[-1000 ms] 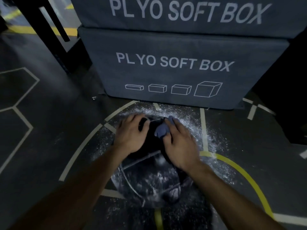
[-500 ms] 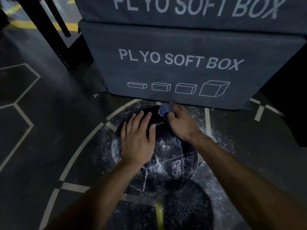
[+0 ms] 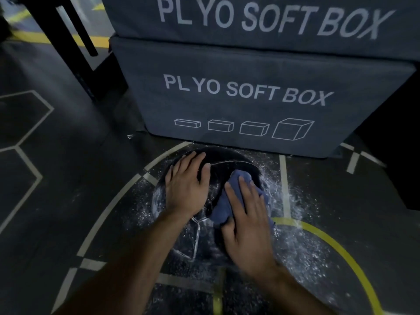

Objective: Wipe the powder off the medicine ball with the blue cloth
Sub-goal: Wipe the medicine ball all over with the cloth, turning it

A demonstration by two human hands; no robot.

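A black medicine ball with white seams lies on the dark gym floor just in front of the plyo boxes, white powder still speckling its near and left sides. My left hand rests flat on the ball's upper left with fingers spread. My right hand presses the blue cloth flat against the ball's right side, fingers straight over the fabric. Part of the cloth is hidden under that palm.
Two stacked grey plyo soft boxes stand directly behind the ball. White powder is scattered on the floor around it, mostly to the right. A black rack post rises at the back left. White and yellow floor lines cross the area.
My right hand has dragged the cloth from the ball's far top down to its right side, now lying flat on it. My left hand has slid up toward the top left.
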